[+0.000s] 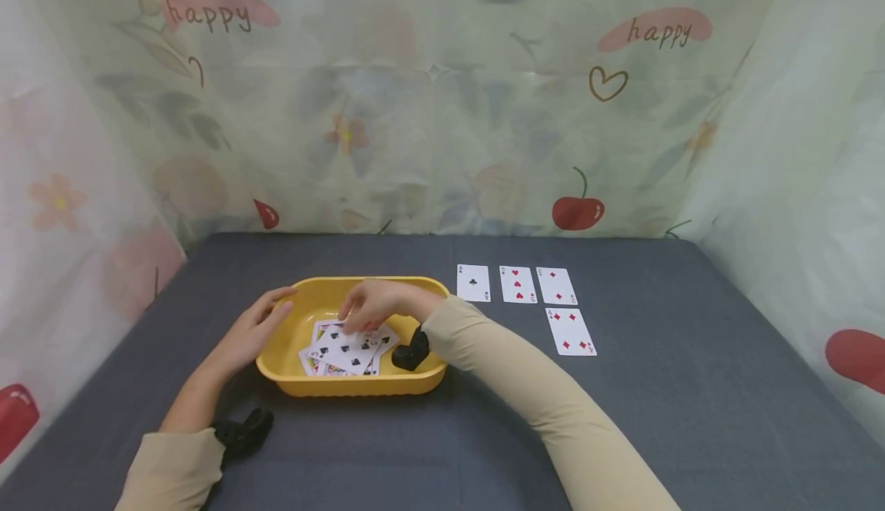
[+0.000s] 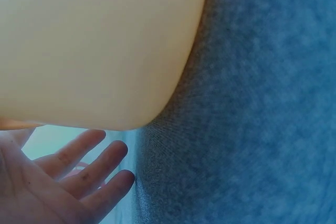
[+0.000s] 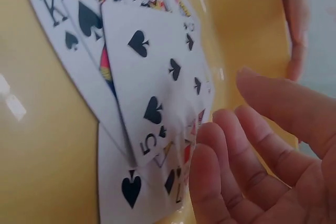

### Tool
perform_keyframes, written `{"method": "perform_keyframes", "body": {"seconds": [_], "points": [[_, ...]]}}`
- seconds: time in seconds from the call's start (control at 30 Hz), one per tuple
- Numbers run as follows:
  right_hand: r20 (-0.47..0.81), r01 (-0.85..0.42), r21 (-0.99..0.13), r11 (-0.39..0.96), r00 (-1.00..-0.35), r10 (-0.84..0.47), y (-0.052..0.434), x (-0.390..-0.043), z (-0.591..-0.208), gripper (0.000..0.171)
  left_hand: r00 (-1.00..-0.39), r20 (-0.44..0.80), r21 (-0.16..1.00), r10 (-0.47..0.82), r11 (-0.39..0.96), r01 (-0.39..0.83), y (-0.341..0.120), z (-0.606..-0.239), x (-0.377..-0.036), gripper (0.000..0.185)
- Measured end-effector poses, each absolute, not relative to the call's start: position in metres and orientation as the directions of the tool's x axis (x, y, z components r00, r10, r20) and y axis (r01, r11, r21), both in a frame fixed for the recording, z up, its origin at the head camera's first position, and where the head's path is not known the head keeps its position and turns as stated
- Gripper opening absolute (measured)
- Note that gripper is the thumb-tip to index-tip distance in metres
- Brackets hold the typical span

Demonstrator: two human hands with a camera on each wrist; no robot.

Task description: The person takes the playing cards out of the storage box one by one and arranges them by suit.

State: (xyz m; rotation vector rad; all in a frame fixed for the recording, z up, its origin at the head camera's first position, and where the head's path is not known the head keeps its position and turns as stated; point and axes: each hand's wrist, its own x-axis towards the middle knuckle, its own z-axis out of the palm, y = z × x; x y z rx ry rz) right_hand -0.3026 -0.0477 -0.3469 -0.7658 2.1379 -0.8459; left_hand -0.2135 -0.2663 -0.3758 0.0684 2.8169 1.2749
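A yellow tray stands on the grey cloth and holds a loose pile of playing cards. My right hand hovers over the pile with its fingers bent down toward the cards. In the right wrist view the right hand has relaxed fingers just above a five of spades, holding nothing. A king of spades lies under that card. My left hand rests with straight fingers against the tray's left rim. In the left wrist view its fingers are spread beside the tray's outer wall.
Right of the tray, face-up cards lie on the cloth: an ace of clubs, a hearts card, a diamonds card, and a four of diamonds below them. Patterned curtains close off the back and sides.
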Motion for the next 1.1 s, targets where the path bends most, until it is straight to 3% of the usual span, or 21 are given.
{"method": "perform_keyframes", "body": {"seconds": [0.53, 0.8, 1.1], "points": [[-0.389, -0.375, -0.560, 0.739, -0.668, -0.634, -0.056, -0.295, -0.357, 0.023, -0.998, -0.028, 0.750, 0.055, 0.661, 0.016, -0.267, -0.376, -0.215, 0.059], [-0.437, -0.372, -0.514, 0.773, -0.662, -0.609, -0.057, -0.293, -0.355, 0.022, -0.998, -0.025, 0.749, 0.050, 0.662, 0.014, -0.267, -0.376, -0.214, 0.059], [-0.434, -0.373, -0.576, 0.727, -0.614, -0.659, -0.047, -0.300, -0.349, 0.019, -0.998, -0.029, 0.758, 0.050, 0.652, 0.010, -0.266, -0.377, -0.214, 0.060]]}}
